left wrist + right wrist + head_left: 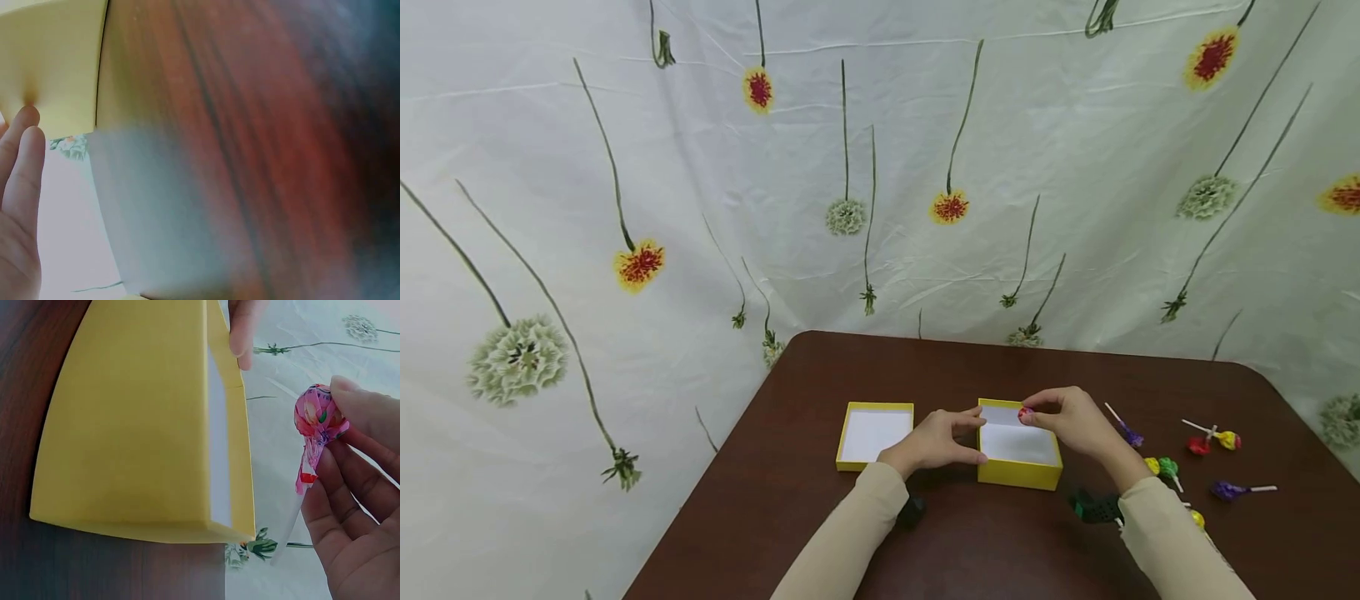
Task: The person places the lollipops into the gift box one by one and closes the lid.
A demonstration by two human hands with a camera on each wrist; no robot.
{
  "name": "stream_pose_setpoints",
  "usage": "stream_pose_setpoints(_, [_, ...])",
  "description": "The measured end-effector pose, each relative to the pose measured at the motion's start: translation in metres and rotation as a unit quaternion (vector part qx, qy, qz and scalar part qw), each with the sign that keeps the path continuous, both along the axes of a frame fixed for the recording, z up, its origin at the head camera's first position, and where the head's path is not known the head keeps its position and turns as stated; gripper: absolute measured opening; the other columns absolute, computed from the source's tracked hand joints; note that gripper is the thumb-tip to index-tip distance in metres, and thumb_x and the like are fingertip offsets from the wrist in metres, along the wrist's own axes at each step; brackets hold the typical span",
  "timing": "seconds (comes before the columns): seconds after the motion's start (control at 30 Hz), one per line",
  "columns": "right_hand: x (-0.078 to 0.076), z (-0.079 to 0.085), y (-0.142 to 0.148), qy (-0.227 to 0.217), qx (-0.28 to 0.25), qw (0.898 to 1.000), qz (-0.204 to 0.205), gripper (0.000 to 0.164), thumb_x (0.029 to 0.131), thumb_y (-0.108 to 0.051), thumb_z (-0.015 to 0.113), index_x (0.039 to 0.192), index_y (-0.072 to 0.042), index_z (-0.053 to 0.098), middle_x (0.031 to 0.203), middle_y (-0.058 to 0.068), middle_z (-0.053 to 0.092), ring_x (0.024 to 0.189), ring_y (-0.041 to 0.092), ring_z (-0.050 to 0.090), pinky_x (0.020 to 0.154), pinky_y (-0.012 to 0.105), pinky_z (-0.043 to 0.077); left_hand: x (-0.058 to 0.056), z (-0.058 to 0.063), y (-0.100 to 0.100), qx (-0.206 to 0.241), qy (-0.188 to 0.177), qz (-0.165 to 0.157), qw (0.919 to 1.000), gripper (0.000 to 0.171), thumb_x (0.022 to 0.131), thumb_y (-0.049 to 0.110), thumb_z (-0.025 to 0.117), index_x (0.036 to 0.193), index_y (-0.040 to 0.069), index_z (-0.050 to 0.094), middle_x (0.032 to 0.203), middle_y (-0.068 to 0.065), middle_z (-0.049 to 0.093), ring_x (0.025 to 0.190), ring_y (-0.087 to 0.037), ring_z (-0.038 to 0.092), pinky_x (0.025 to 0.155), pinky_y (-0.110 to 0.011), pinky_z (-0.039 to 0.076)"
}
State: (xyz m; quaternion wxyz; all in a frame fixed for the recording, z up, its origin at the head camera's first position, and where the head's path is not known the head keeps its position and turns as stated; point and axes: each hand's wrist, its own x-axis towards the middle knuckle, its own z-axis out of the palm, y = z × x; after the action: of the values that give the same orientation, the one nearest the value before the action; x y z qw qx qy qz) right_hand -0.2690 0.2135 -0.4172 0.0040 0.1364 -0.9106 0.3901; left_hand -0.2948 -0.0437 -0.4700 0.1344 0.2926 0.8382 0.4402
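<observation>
Your right hand point(1073, 423) pinches one lollipop point(317, 414) between thumb and fingers, above the open box point(1019, 474), toward its 12 o'clock wall. Your left hand point(934, 442) touches the box's 9 o'clock side, fingers extended, gripping nothing; use it to brace the box. For a clean placement, lower the candy below the rim before releasing. Loose lollipops point(1228, 440) lie around 3 o'clock, the lid point(876, 435) at 9.
</observation>
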Motion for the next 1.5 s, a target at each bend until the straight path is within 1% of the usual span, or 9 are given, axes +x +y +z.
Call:
stream_pose_setpoints(0.2, [-0.001,-0.003,-0.004,-0.003,-0.007,1.000,0.009,0.025,0.091,-0.023,0.074,0.107,-0.004,0.077,0.103,0.011,0.075,0.087,0.019,0.064,0.077,0.032,0.061,0.001,0.000,0.002,0.017,-0.022,0.006,0.9996,0.063,0.084,0.023,0.083,0.140,0.007,0.059,0.158,-0.001,0.042,0.132,-0.019,0.058,0.101,-0.025,0.053])
stream_pose_setpoints(0.4, [-0.002,-0.011,-0.009,-0.010,-0.015,0.999,0.037,0.026,0.091,-0.019,0.074,0.109,0.000,0.076,0.099,0.009,0.076,0.085,0.016,0.068,0.076,0.030,0.061,0.000,-0.002,0.003,0.030,-0.029,0.008,0.9991,0.061,0.083,0.021,0.083,0.138,0.006,0.060,0.158,-0.002,0.043,0.126,-0.019,0.063,0.099,-0.025,0.055])
stream_pose_setpoints(0.5, [-0.003,-0.013,-0.012,-0.009,-0.015,0.999,0.048,0.027,0.091,-0.018,0.074,0.110,0.002,0.075,0.098,0.010,0.076,0.085,0.017,0.069,0.077,0.033,0.062,0.000,-0.003,0.003,0.029,-0.030,0.011,0.9991,0.062,0.083,0.023,0.083,0.139,0.006,0.060,0.158,-0.003,0.043,0.126,-0.020,0.063,0.098,-0.025,0.055])
stream_pose_setpoints(0.63, [-0.003,-0.014,-0.015,-0.009,-0.016,0.999,0.045,0.027,0.090,-0.018,0.074,0.109,0.001,0.076,0.098,0.009,0.077,0.085,0.018,0.069,0.079,0.037,0.062,0.000,-0.002,0.004,0.028,-0.031,0.015,0.9990,0.063,0.083,0.025,0.083,0.139,0.008,0.060,0.158,-0.002,0.043,0.126,-0.018,0.063,0.098,-0.025,0.055])
stream_pose_setpoints(0.77, [-0.005,-0.016,-0.017,-0.013,-0.021,0.998,0.050,0.026,0.090,-0.018,0.074,0.108,0.001,0.076,0.098,0.009,0.076,0.086,0.018,0.069,0.079,0.038,0.062,0.000,-0.002,0.004,0.028,-0.031,0.015,0.9990,0.063,0.084,0.025,0.083,0.140,0.009,0.060,0.158,-0.001,0.043,0.126,-0.018,0.063,0.098,-0.024,0.055])
stream_pose_setpoints(0.97, [-0.007,-0.022,-0.023,-0.020,-0.025,0.998,0.062,0.020,0.088,-0.016,0.076,0.101,-0.001,0.077,0.094,0.007,0.076,0.082,0.017,0.068,0.073,0.032,0.061,0.000,-0.004,0.004,0.038,-0.039,0.018,0.9983,0.062,0.083,0.022,0.083,0.139,0.009,0.060,0.158,-0.001,0.043,0.126,-0.020,0.063,0.097,-0.025,0.056])
stream_pose_setpoints(1.2, [-0.010,-0.032,-0.028,-0.034,-0.016,0.996,0.076,0.008,0.086,-0.013,0.078,0.090,-0.006,0.077,0.086,0.003,0.074,0.075,0.016,0.058,0.064,0.026,0.053,0.000,-0.007,0.006,0.044,-0.034,0.022,0.9982,0.061,0.083,0.022,0.083,0.138,0.009,0.061,0.157,-0.001,0.044,0.125,-0.018,0.063,0.096,-0.024,0.056])
stream_pose_setpoints(1.4, [-0.011,-0.035,-0.033,-0.068,-0.024,0.994,0.083,0.007,0.087,-0.010,0.077,0.088,-0.003,0.075,0.082,0.003,0.075,0.071,0.015,0.061,0.063,0.026,0.054,0.001,-0.006,0.006,0.043,-0.038,0.023,0.9981,0.061,0.083,0.023,0.083,0.138,0.009,0.061,0.157,-0.001,0.044,0.126,-0.019,0.063,0.096,-0.025,0.056])
stream_pose_setpoints(1.5, [-0.011,-0.036,-0.035,-0.066,-0.017,0.994,0.090,0.009,0.087,-0.011,0.076,0.089,-0.002,0.076,0.082,0.004,0.075,0.070,0.014,0.061,0.062,0.025,0.054,0.002,-0.005,0.006,0.043,-0.040,0.022,0.9980,0.062,0.084,0.024,0.082,0.140,0.008,0.060,0.158,-0.001,0.043,0.126,-0.020,0.062,0.097,-0.025,0.056])
